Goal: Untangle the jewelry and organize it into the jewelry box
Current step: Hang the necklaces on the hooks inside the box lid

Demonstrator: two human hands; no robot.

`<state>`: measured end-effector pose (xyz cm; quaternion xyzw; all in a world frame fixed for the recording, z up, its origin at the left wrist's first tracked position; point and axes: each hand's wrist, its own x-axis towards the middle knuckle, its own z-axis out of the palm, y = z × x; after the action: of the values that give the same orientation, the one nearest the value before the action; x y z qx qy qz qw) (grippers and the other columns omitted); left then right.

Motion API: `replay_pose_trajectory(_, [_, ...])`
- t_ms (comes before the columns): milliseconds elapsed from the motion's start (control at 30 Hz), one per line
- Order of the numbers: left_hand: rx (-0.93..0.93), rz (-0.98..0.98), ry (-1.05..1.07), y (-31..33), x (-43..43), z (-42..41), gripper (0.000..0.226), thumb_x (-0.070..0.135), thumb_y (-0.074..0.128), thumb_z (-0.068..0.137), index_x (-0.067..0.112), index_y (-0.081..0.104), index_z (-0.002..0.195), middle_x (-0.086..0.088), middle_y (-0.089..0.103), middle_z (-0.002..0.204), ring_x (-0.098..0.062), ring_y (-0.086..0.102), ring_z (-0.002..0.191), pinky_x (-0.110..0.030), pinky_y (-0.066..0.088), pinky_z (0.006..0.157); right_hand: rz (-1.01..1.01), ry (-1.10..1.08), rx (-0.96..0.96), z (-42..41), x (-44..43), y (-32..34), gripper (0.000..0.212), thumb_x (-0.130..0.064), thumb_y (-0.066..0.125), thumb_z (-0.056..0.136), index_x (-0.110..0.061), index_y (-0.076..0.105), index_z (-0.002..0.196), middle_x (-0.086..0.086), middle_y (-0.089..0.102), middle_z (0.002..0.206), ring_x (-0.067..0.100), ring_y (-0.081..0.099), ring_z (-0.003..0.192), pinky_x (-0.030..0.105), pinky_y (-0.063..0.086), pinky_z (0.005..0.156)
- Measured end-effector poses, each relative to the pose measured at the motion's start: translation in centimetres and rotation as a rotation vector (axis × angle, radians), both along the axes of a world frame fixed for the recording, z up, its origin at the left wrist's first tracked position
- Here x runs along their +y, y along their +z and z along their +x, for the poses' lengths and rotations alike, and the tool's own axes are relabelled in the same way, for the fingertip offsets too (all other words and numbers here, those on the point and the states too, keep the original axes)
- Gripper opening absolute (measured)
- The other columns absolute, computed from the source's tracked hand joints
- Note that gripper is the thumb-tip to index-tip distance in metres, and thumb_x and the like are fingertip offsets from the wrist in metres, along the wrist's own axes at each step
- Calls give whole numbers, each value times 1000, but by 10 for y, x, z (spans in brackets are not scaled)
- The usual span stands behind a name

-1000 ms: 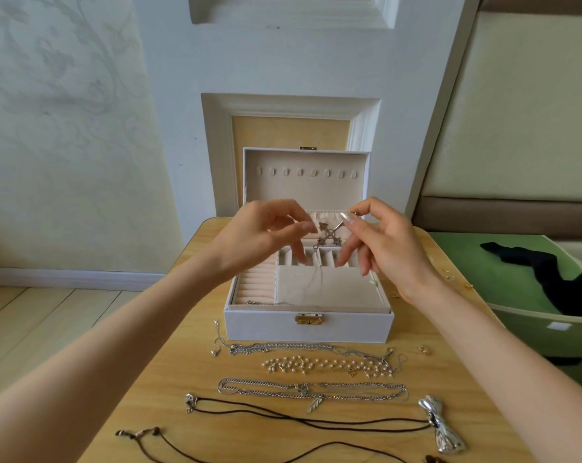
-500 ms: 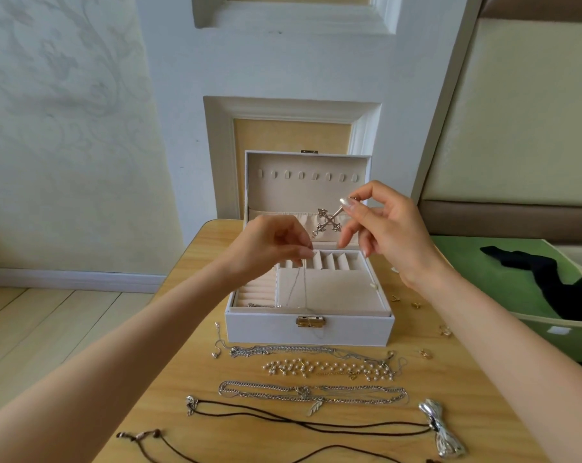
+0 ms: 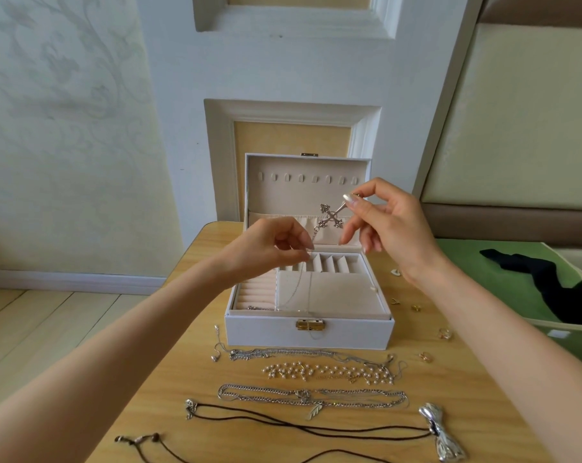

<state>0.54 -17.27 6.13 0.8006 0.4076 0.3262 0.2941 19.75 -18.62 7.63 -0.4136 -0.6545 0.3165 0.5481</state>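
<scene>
**Q:** Where is the cross pendant [image 3: 330,215]?
**A:** It hangs between your hands, above the open jewelry box [image 3: 308,337]. Your right hand [image 3: 390,228] pinches its upper end between thumb and forefinger, with the other fingers loosely fanned. Your left hand [image 3: 266,248], lower and just beside it, pinches the fine chain [image 3: 311,289] under the pendant.

**Q:** What is hard to read?
**A:** The chain is very thin. It drops from your left fingertips across the box's flat pad toward the gold clasp [image 3: 310,325], and its end cannot be traced.

**Q:** Edges and room?
**A:** Nearer you than both hands, a pearl strand [image 3: 293,369], silver chains [image 3: 269,396] and black cords [image 3: 303,426] lie in rows on the table [image 3: 182,369]. The frame cuts off the nearest cord. Bare wood shows beside your left forearm.
</scene>
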Motion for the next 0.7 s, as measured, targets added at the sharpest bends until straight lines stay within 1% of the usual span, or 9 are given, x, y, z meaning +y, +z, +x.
replay_pose_trajectory(100, [47, 71, 83, -2, 4, -1, 9, 9, 62, 88, 10, 69, 93, 9, 59, 75, 7, 50, 60, -2, 39, 57, 2, 8, 2, 0, 0, 1, 9, -17, 57, 93, -13, 56, 85, 15, 67, 63, 16, 44, 37, 16, 36, 39])
replay_pose_trajectory(167, [49, 123, 150, -4, 9, 1, 8, 15, 62, 89, 15, 69, 90, 7, 52, 68, 1, 45, 56, -3, 35, 53, 10, 18, 9, -1, -1, 1, 9, -17, 57, 93, -14, 56, 84, 14, 67, 62, 15, 44, 37, 16, 36, 39])
replay_pose_trajectory(267, [-79, 94, 200, -5, 19, 4, 5, 18, 65, 87, 14, 68, 87, 1, 45, 58, -4, 36, 51, -8, 29, 46, 21, 30, 17, -3, -1, 1, 9, -17, 58, 92, -14, 57, 84, 14, 67, 62, 15, 45, 37, 16, 37, 40])
replay_pose_trajectory(333, [-151, 57, 196, -5, 24, 5, 3, 16, 66, 86, 14, 68, 84, 3, 49, 58, -2, 40, 52, -8, 32, 50, 29, 26, 27, -3, 0, 2, 9, -17, 58, 92, -14, 57, 84, 15, 67, 62, 15, 45, 37, 16, 37, 41])
replay_pose_trajectory(433, [-174, -1, 152, -2, 27, 3, 5, 15, 68, 84, 15, 65, 79, 7, 58, 68, 3, 49, 57, -7, 39, 56, 44, 1, 41, -2, 0, 3, 8, -16, 59, 91, -11, 58, 85, 17, 66, 62, 16, 45, 38, 17, 37, 41])
replay_pose_trajectory(500, [-233, -106, 95, -1, 27, 0, 8, 16, 67, 84, 13, 63, 79, 7, 62, 70, 4, 54, 61, -8, 42, 59, 53, -27, 55, 0, 2, 5, 9, -16, 58, 92, -10, 58, 85, 16, 66, 62, 16, 45, 38, 17, 36, 40])
replay_pose_trajectory(567, [-335, -258, 26, 2, 27, -5, 9, 17, 62, 87, 13, 60, 79, 5, 65, 70, -3, 59, 67, -14, 46, 64, 48, -64, 80, 3, 5, 5, 10, -14, 58, 92, -11, 56, 83, 12, 66, 59, 15, 44, 38, 18, 35, 40])
replay_pose_trajectory(633, [-433, -452, -64, 5, 28, -9, 11, 18, 55, 91, 12, 58, 82, 1, 68, 73, -11, 62, 69, -21, 51, 68, 42, -98, 95, 6, 8, 4, 11, -13, 57, 92, -11, 55, 81, 9, 66, 58, 15, 44, 37, 19, 34, 39])
replay_pose_trajectory(700, [-517, -684, -145, 6, 30, -9, 15, 20, 49, 93, 10, 57, 83, -5, 71, 81, -13, 64, 67, -22, 54, 66, 37, -116, 100, 7, 10, 3, 12, -12, 57, 92, -12, 55, 80, 8, 67, 59, 15, 45, 37, 20, 33, 39])
